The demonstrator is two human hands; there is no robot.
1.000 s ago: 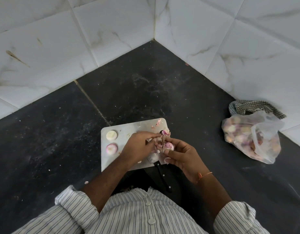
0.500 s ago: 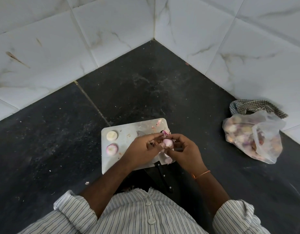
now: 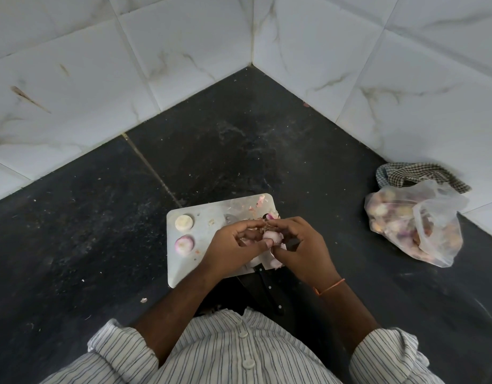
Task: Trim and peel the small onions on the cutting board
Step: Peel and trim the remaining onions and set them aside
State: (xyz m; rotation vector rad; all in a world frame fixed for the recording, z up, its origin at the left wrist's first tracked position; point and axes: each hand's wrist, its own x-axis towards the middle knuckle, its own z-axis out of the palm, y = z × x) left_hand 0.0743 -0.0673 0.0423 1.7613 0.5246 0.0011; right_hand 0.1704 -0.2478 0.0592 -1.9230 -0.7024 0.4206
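A small pale pink onion [image 3: 271,236] is held between both my hands above the right part of the grey cutting board [image 3: 200,261]. My left hand [image 3: 233,248] grips it from the left with curled fingers and thumb. My right hand [image 3: 303,245] pinches its skin from the right. Two peeled onions lie on the board's left side, a whitish peeled onion [image 3: 184,222] behind and a pinkish peeled onion [image 3: 184,244] in front. Loose onion skins [image 3: 260,202] lie at the board's far right corner and under my hands.
A black-handled knife [image 3: 269,289] lies at the board's near edge, partly under my hands. A clear plastic bag of small onions [image 3: 411,225] sits on the dark counter at right, with a checked cloth [image 3: 416,174] behind it. White tiled walls meet in a corner behind.
Both hands with the onion have shifted a little away from me over the board. The onion has turned between the fingers and more pale flesh shows.
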